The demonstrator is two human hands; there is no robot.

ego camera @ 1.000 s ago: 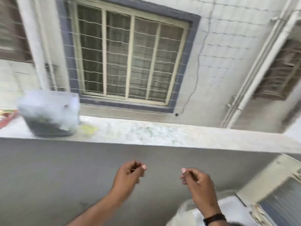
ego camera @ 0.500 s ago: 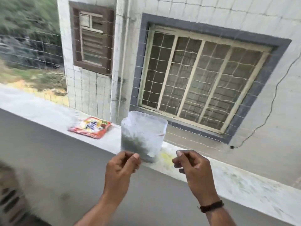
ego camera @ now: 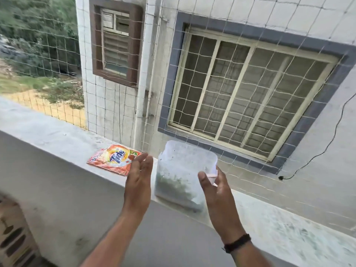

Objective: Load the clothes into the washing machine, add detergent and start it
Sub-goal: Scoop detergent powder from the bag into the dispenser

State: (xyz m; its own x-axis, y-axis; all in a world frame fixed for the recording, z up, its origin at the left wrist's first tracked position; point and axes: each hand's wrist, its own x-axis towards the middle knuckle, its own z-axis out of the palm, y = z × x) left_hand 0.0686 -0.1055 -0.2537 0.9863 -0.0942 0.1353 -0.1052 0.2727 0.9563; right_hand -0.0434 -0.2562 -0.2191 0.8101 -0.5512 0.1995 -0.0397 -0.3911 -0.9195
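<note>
- Neither hand grips anything: the left hand (ego camera: 139,179) and the right hand (ego camera: 218,195) are both spread, fingers straight and palms turned toward each other.
- Between the two palms stands a translucent plastic container (ego camera: 184,171), upright on the parapet ledge (ego camera: 269,214). A greenish mass shows through its lower part; what it is cannot be told.
- Left hand: just beside the container's left wall, with a narrow gap visible along most of its length. Contact cannot be confirmed.
- Right hand: thumb tip overlaps the container's right front corner; whether it touches cannot be told. A dark band sits on that wrist.
- Detergent sachet (ego camera: 115,158): orange and red, lying flat on the ledge just left of the left hand's fingertips, its near edge close to the ledge's inner edge. It is apart from the container.
- Container's base sits near the inner edge of the ledge, overhanging little if at all.
- Ledge runs diagonally from upper left to lower right; bare surface extends well to the right of the container and to the left of the sachet.
- Behind the ledge a netting (ego camera: 212,89) closes the outer side, close behind the container's rear wall.
- Both forearms rise from the lower frame over the inner face of the parapet wall, roughly parallel, with open space below and between them.
- Lower left corner: a slotted object (ego camera: 13,241), blurred and not identifiable.
</note>
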